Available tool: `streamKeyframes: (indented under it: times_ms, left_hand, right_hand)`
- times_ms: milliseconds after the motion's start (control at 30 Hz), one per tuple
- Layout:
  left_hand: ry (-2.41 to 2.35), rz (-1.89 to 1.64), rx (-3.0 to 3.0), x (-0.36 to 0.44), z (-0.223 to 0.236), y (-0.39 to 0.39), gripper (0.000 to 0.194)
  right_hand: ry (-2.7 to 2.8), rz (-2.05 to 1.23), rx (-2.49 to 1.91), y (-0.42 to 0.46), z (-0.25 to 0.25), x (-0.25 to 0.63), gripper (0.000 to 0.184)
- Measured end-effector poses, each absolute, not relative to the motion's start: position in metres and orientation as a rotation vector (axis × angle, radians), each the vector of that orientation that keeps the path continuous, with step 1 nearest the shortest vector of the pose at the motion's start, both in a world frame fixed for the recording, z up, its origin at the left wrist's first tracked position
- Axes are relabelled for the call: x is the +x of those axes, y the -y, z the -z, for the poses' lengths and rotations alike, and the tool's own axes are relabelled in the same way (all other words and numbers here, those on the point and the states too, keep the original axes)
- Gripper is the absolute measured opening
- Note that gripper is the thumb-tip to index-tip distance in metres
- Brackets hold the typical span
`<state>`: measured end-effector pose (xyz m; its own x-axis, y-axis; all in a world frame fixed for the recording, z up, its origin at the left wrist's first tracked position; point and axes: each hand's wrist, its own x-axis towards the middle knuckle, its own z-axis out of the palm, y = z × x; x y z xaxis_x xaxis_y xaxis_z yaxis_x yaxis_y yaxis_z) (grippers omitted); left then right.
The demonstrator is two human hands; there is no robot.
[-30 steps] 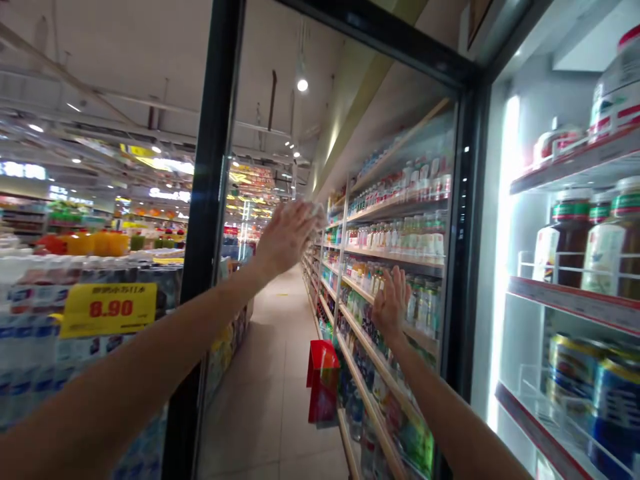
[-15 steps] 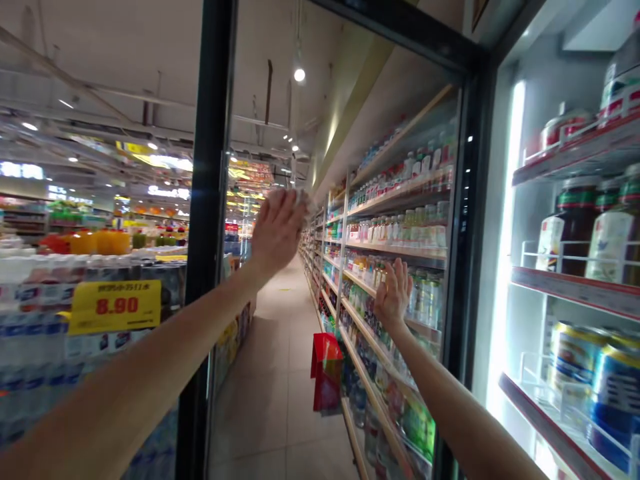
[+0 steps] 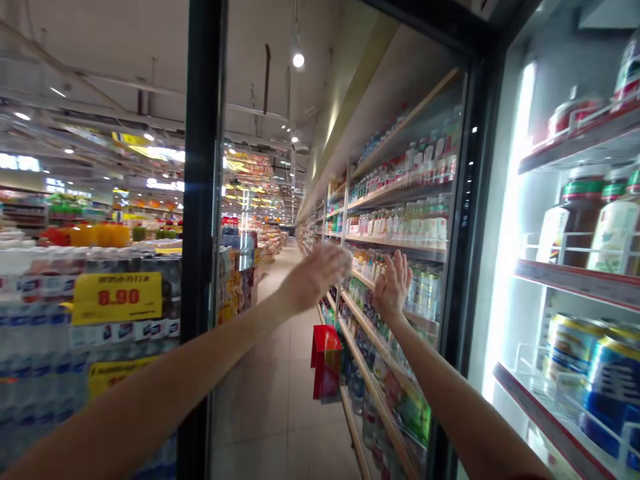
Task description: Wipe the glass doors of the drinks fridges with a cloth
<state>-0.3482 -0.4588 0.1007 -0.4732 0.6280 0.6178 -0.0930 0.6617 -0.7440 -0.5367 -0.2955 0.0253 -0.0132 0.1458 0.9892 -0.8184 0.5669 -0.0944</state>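
Observation:
A black-framed glass door (image 3: pixel 201 213) stands open in front of me, with shop shelves showing through its pane. My left hand (image 3: pixel 311 283) is at the middle of the glass, fingers pressed together over a pale, crumpled wiping cloth (image 3: pixel 346 259); motion blurs both, and only the cloth's edge shows past the fingertips. Farther right, my right hand (image 3: pixel 393 288) rests against the pane with its fingers spread and nothing visible in it.
Right of the door, a lit fridge holds bottles (image 3: pixel 575 213) and cans (image 3: pixel 613 390) on wire-fronted shelves. Stacked water bottles (image 3: pixel 40 373) with a yellow price sign (image 3: pixel 117 298) stand left. Beyond the glass are a red box-like object (image 3: pixel 326 363), drink shelves and a tiled aisle.
My left hand has swept right and down across the glass with the cloth, closer to my right hand. My right hand stays in nearly the same place. The view has shifted slightly.

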Motion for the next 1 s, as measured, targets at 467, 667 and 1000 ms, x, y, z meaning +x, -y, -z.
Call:
streamKeyframes:
  times_ms: [467, 667, 1000]
  left_hand:
    - [1.864, -1.068, -0.731, -0.352, -0.069, 0.459, 0.043]
    - [1.772, -0.768, -0.091, -0.335, -0.129, 0.473, 0.043]
    - [1.844, -0.903, -0.282, -0.322, -0.123, 0.481, 0.044]
  right_hand:
    - [1.401, -0.851, 0.628, 0.296, -0.024, -0.539, 0.050]
    - [1.386, -0.850, 0.618, 0.296, -0.024, -0.539, 0.048]
    - [1.380, -0.849, 0.617, 0.296, -0.024, -0.539, 0.047]
